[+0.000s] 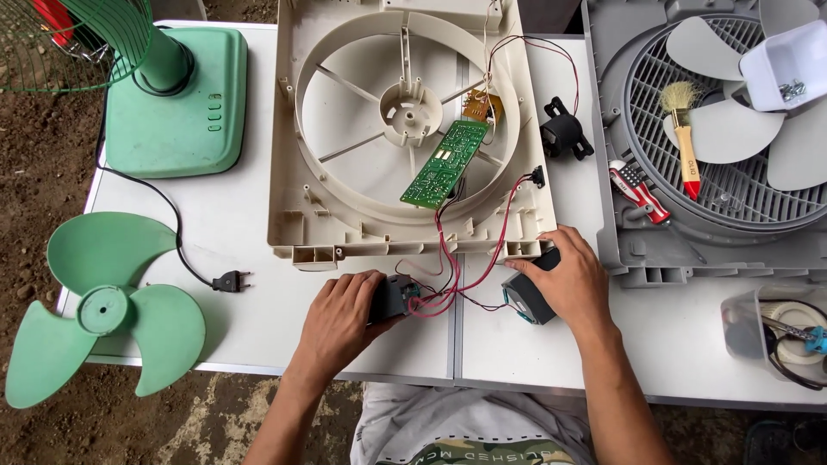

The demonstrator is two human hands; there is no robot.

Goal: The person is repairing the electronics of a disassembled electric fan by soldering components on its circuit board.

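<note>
My left hand (340,317) grips a small dark grey boxy part (394,296) with red and black wires (448,258) running out of it. My right hand (570,280) rests over a black block-like part (527,297) on the white table (258,258). The wires lead up to a green circuit board (444,164) lying inside a cream square fan housing (405,129) just beyond both hands. A black component (564,133) sits beside the housing's right edge.
A green fan base (177,103) and its plug (231,280) lie at the left, with a green fan blade (103,310) at the table's corner. A grey fan housing (715,138) at right holds a brush (685,138), a screwdriver (637,191) and a white tray (788,65). A clear container (775,331) stands near the right edge.
</note>
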